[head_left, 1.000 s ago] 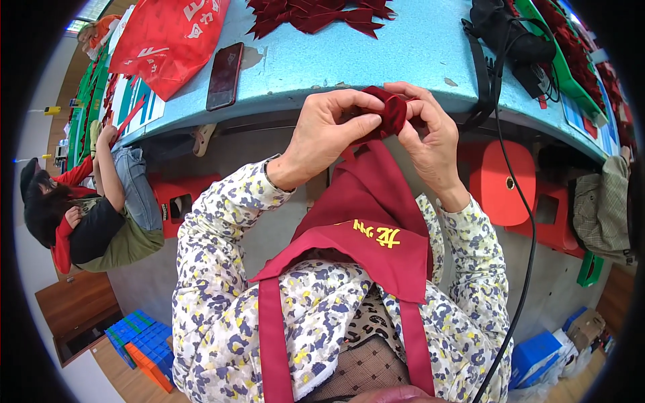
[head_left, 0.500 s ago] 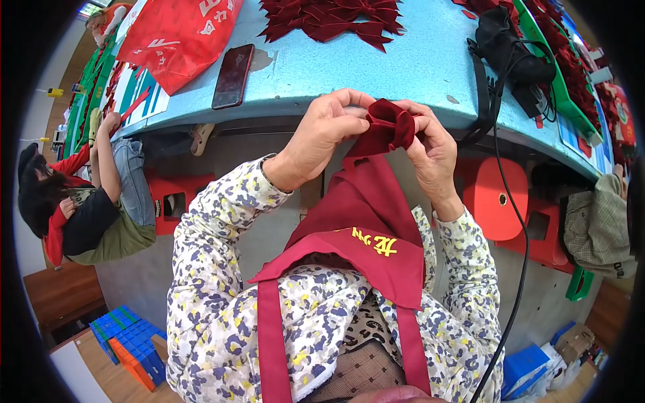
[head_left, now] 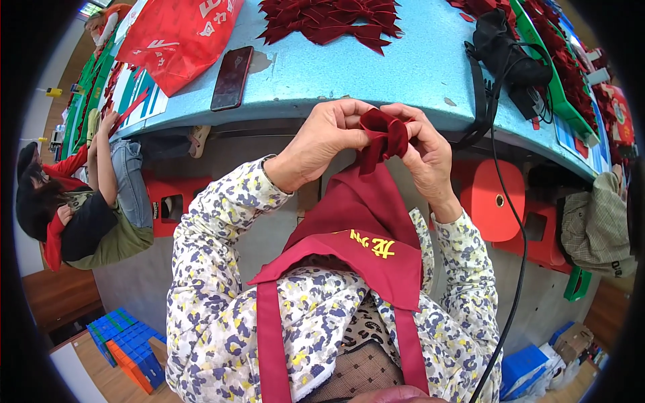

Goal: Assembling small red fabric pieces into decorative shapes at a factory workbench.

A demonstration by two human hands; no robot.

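Between my two hands is a dark red velvet ribbon [head_left: 385, 134], bent into a loop with an end hanging below it. My left hand [head_left: 329, 139] pinches its left side between thumb and fingers. On the other side my right hand [head_left: 427, 153] grips the ribbon, its fingers curled round the loop's edge. Both hands are held just in front of the table's near edge, above my dark red apron [head_left: 349, 221]. Farther back on the blue table [head_left: 322, 74] lies a pile of dark red velvet bows [head_left: 332, 20].
On the table are a phone [head_left: 232, 78], a red plastic bag [head_left: 176, 43] and a black bag with straps [head_left: 507, 50]. A black cable [head_left: 517, 269] runs down at my right. Red stools [head_left: 497, 201] stand below the table. A seated person [head_left: 101, 201] works at the left.
Both hands have come slightly lower, toward me. The ribbon has turned, so its loop now faces more upward and an end hangs down below.
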